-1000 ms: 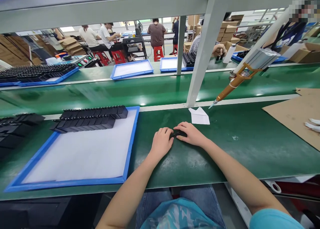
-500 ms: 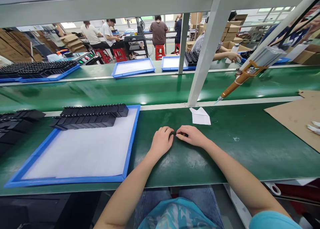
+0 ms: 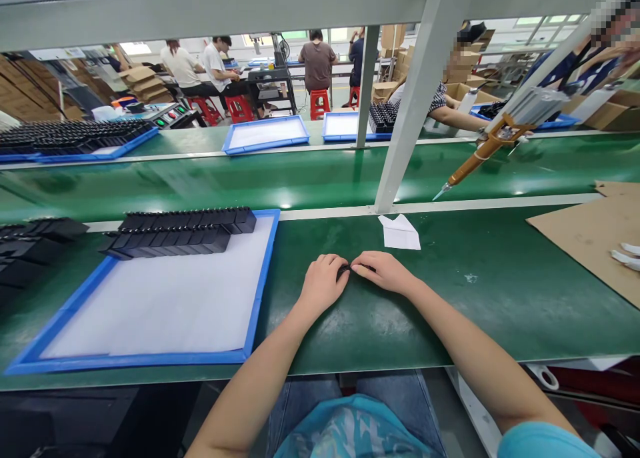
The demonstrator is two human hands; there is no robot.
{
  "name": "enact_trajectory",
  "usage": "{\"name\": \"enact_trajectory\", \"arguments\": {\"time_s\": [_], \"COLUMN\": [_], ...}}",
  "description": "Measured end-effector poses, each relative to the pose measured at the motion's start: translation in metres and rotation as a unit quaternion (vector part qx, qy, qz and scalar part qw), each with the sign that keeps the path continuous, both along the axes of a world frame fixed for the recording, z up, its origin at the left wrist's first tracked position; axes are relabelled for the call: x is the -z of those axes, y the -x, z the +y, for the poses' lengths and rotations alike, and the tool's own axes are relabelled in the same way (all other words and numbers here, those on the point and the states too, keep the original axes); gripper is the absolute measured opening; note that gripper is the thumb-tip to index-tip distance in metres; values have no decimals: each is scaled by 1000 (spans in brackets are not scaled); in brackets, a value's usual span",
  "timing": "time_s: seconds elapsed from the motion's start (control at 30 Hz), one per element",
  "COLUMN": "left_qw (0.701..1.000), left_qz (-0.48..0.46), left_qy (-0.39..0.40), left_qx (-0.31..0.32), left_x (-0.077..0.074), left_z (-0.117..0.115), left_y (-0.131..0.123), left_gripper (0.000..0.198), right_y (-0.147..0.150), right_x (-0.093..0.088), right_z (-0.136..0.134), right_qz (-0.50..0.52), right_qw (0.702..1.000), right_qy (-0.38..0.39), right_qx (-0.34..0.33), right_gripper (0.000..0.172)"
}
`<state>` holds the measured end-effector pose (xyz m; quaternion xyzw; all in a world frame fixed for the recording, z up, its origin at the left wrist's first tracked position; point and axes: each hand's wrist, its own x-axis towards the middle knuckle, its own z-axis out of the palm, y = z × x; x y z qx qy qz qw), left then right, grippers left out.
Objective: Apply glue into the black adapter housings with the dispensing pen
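Observation:
My left hand [image 3: 324, 283] and my right hand [image 3: 384, 271] rest together on the green bench [image 3: 450, 298], fingers curled around a small black part [image 3: 345, 269] that shows only between the fingertips. Both hands grip it from opposite sides. To the left lies a blue-rimmed tray [image 3: 150, 298] with a white liner; two rows of black parts [image 3: 185, 230] stand along its far edge. A folded white paper [image 3: 400, 233] lies just beyond my right hand.
An orange dispensing tool [image 3: 473, 159] hangs on the right above the conveyor belt [image 3: 300, 178]. Brown cardboard [image 3: 595, 235] lies at the right, more black parts [image 3: 35, 245] at the far left. A grey frame post [image 3: 405, 131] rises ahead. Other people work across the belt.
My hands have closed a little tighter over the black part, hiding more of it. The orange tool has swung slightly up and right.

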<state>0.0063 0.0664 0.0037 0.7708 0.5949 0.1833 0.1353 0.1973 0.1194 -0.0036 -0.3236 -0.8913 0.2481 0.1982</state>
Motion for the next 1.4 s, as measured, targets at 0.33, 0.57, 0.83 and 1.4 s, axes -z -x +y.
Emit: {"name": "enact_trajectory", "arguments": {"time_s": [0.33, 0.57, 0.83, 1.4], "left_qw": [995, 982, 965, 981], "left_qz": [-95, -177, -234, -193], "left_qy": [-14, 65, 111, 16], "left_qx": [7, 29, 40, -6], "left_x": [-4, -3, -7, -9], "left_z": [-4, -3, -2, 4], "left_y": [-1, -1, -1, 8], "left_gripper": [22, 22, 24, 14], "right_y": [-1, -1, 0, -1], "right_x": [3, 8, 6, 5], "right_z": [3, 5, 2, 4], "right_qz": [-3, 0, 23, 47], "right_qw": [1000, 1000, 999, 995], "right_qy": [-13, -16, -17, -85], "right_qx": [1, 1, -14, 29], "right_gripper": [41, 46, 43, 20]}}
